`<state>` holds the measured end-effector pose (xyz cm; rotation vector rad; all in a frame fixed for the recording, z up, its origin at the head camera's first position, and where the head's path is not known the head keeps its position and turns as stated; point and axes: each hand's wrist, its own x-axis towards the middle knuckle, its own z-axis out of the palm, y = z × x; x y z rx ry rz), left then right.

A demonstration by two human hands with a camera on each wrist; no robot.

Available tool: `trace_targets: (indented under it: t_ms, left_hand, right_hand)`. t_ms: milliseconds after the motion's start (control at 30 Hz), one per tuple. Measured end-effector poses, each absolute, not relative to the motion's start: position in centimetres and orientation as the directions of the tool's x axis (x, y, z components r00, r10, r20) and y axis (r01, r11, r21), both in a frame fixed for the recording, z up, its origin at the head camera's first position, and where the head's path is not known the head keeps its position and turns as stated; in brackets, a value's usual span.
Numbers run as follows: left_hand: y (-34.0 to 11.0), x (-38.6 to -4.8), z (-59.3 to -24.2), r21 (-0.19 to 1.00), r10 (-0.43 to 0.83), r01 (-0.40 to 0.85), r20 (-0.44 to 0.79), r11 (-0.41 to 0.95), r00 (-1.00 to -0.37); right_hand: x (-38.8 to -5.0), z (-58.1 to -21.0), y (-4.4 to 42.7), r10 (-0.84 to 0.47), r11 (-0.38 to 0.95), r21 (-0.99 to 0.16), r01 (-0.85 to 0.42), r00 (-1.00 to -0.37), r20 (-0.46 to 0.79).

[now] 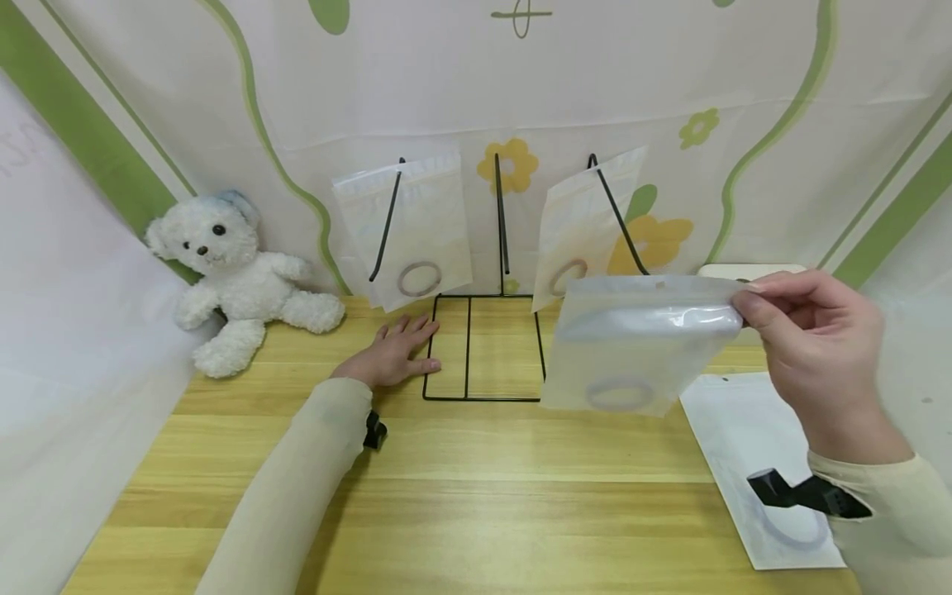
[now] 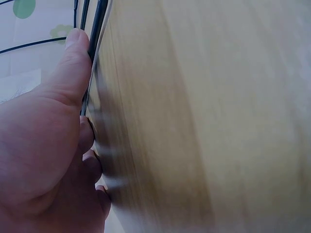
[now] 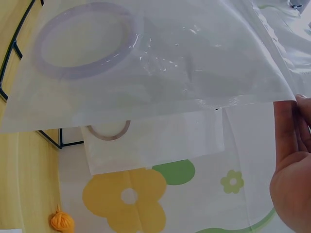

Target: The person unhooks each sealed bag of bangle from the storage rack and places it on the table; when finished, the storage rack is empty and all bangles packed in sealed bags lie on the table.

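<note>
My right hand (image 1: 825, 355) pinches the top corner of a translucent zip bag (image 1: 632, 339), held in front of the right side of a black wire rack. A pale purple ring (image 3: 80, 73) shows inside the bag in the right wrist view. My left hand (image 1: 392, 354) lies palm down on the table, fingers spread, thumb and fingertips at the left edge of the rack's base (image 1: 446, 398). One similar bag (image 1: 439, 215) hangs on the rack's left hook, with another layer behind it. Another bag (image 1: 565, 223) hangs on the right hook; the middle hook (image 1: 502, 215) is bare.
A white bag (image 1: 732, 438) with a ring in it lies on the table (image 1: 521, 504) at the right, under my right forearm. A white teddy bear (image 1: 241, 281) sits at the back left. In the right wrist view an orange yarn-like ball (image 3: 62, 221) appears by the curtain.
</note>
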<state>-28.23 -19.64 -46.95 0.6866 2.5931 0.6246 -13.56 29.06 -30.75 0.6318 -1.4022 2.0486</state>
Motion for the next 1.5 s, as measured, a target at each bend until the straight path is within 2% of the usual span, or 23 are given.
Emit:
trace_targets:
  t_ms: [333,567,667,833,1033,1167,1267,1400,1500]
  left_hand:
    - [-19.7,-28.6,-47.4,0.475,0.531,0.376,-0.250,0.796,-0.809]
    - [-19.7,-28.5,-47.5,0.474,0.525,0.369,-0.253,0.799,-0.812]
    - [-19.7,-28.5,-47.5,0.473,0.522,0.365,-0.258,0.802,-0.813]
    - [-19.6,-28.4,-47.1,0.488,0.519,0.351,-0.266,0.799,-0.812]
    - [-19.6,-28.4,-47.1,0.491,0.518,0.346,-0.271,0.799,-0.812]
    - [-19.5,-28.4,-47.1,0.489,0.518,0.348,-0.270,0.800,-0.812]
    - [-19.5,-28.3,-47.2,0.486,0.517,0.349,-0.270,0.801,-0.812]
    - [-19.5,-28.3,-47.2,0.479,0.516,0.352,-0.269,0.804,-0.813]
    - [-19.6,-28.3,-47.2,0.476,0.514,0.351,-0.271,0.806,-0.814]
  right_hand:
    - [-11.5,-31.7,30.6,0.177,-0.368,-0.663,-0.652,-0.749,0.638]
    - [-10.6,-33.4,32.0,0.029,-0.458,-0.732,-0.505,-0.831,0.556]
    - [-10.7,-34.4,32.4,-0.044,-0.353,-0.823,-0.446,-0.870,0.490]
    - [-11.2,-35.8,32.4,-0.004,-0.057,-0.939,-0.339,-0.940,0.340]
    - [-12.5,-36.6,32.6,0.052,0.075,-0.958,-0.278,-0.958,0.283]
    - [-13.3,-36.8,32.8,0.043,0.247,-0.933,-0.263,-0.959,0.282]
    - [-13.9,-37.1,32.8,0.012,0.258,-0.931,-0.257,-0.963,0.269]
    - [-14.4,-38.0,33.0,-0.022,0.170,-0.955,-0.245,-0.969,0.245]
    - [-14.8,-38.6,33.3,-0.027,0.230,-0.949,-0.217,-0.976,0.216]
